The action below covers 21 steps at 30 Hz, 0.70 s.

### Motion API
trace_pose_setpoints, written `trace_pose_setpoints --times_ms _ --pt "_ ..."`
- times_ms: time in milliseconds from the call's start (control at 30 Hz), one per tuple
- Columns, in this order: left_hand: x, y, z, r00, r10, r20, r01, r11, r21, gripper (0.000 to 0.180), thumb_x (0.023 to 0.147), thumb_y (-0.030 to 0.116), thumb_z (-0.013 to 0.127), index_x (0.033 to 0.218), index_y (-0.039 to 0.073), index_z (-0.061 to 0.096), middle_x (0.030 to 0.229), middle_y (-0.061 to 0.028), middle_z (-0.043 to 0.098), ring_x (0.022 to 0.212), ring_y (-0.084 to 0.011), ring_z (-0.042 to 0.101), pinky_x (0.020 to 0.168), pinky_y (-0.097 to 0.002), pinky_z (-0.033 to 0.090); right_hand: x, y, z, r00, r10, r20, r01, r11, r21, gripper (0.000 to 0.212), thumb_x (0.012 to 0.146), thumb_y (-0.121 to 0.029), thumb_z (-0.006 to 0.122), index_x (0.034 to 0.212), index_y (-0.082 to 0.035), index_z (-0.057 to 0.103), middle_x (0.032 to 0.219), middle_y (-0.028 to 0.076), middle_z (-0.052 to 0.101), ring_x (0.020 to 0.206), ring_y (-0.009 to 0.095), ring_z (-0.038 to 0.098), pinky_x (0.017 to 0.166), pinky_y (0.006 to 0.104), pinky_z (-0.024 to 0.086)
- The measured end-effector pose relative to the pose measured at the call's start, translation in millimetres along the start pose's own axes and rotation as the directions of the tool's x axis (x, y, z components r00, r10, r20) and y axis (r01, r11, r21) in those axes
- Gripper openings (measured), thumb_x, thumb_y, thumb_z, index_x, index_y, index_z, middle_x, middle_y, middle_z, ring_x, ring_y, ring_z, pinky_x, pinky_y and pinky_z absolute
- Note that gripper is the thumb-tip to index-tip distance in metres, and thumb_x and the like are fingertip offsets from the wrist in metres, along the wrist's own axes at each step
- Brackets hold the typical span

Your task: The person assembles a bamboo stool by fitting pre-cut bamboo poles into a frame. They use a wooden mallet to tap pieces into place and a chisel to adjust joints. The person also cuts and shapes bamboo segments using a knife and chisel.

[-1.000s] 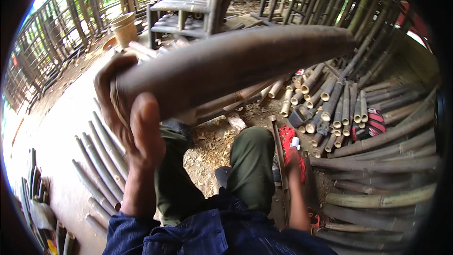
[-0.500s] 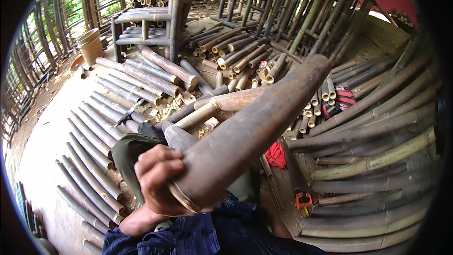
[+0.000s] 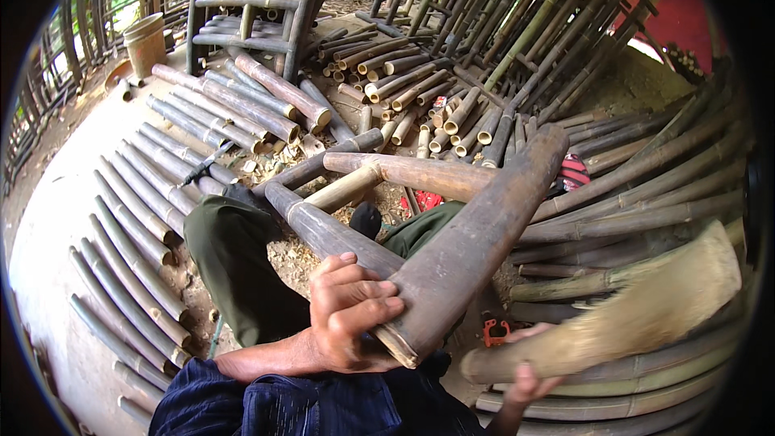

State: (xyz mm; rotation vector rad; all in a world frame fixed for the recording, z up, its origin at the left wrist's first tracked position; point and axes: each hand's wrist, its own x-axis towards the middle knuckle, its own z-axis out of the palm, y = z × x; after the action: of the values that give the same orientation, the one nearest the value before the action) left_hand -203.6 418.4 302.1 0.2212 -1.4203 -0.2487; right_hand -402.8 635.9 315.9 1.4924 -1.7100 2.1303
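The left hand (image 3: pixel 351 319) curls its fingers against the near end of a thick, dark-brown bamboo pole (image 3: pixel 484 234), which slants upward to the right. The right hand (image 3: pixel 529 375) grips the narrow end of a pale, broad-ended wooden club (image 3: pixel 626 323). Cut brown bamboo lengths (image 3: pixel 234 105) lie on the floor at left, near a tan round bucket (image 3: pixel 146 44).

I have a gap for reaching through between the dark bamboo pole (image 3: pixel 476 242) and the wooden club (image 3: pixel 626 327). Ahead of the left hand (image 3: pixel 351 311), the bamboo frame (image 3: pixel 323 224) bars my way; bamboo stalks (image 3: pixel 613 228) crowd the right side.
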Motion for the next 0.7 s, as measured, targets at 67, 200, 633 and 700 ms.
trace_pose_setpoints --times_ms 67,200,633,700 --pt "-6.6 7.4 -5.9 0.999 -0.022 0.041 0.022 1.000 -0.009 0.061 0.072 0.044 0.095 0.110 0.006 0.066 0.104 -0.0105 0.071 0.092 -0.0288 0.067 0.097 -0.0553 0.050 -6.1 8.1 4.3 0.959 -0.037 0.280 0.174 0.859 -0.481 0.105 0.077 -0.026 0.082 0.158 0.008 0.023 0.133 0.027 0.052 0.115 0.036 0.060 0.099 0.0489 0.052" --pt "-12.7 7.5 -10.9 0.997 -0.066 0.051 0.064 0.997 0.035 0.061 0.074 0.045 0.093 0.111 0.006 0.066 0.106 -0.0087 0.071 0.097 -0.0298 0.066 0.100 -0.0555 0.048 2.5 -11.9 27.6 0.923 0.229 0.309 -0.114 0.930 -0.349 0.114 0.072 -0.020 0.082 0.162 0.006 0.018 0.139 0.024 0.051 0.122 0.035 0.060 0.105 0.0507 0.051" --pt "-14.4 2.6 -16.2 0.991 -0.092 0.094 0.087 0.994 0.063 0.098 0.055 0.065 0.101 0.120 0.010 0.051 0.111 -0.0046 0.064 0.096 -0.0233 0.060 0.107 -0.0562 0.040 14.4 -21.6 52.6 0.855 0.436 0.281 -0.420 0.900 -0.120 0.110 0.073 -0.020 0.083 0.160 0.008 0.022 0.142 0.023 0.049 0.131 0.031 0.052 0.112 0.0458 0.044" --pt "-17.0 2.4 -19.3 0.990 -0.105 0.090 0.100 0.993 0.063 0.095 0.055 0.066 0.100 0.117 0.012 0.053 0.110 -0.0037 0.065 0.098 -0.0232 0.060 0.107 -0.0553 0.040 14.6 -8.5 44.0 0.958 0.213 0.190 -0.177 0.966 -0.187 0.106 0.073 -0.022 0.077 0.161 0.004 0.024 0.130 0.022 0.053 0.102 0.029 0.063 0.086 0.0432 0.057"
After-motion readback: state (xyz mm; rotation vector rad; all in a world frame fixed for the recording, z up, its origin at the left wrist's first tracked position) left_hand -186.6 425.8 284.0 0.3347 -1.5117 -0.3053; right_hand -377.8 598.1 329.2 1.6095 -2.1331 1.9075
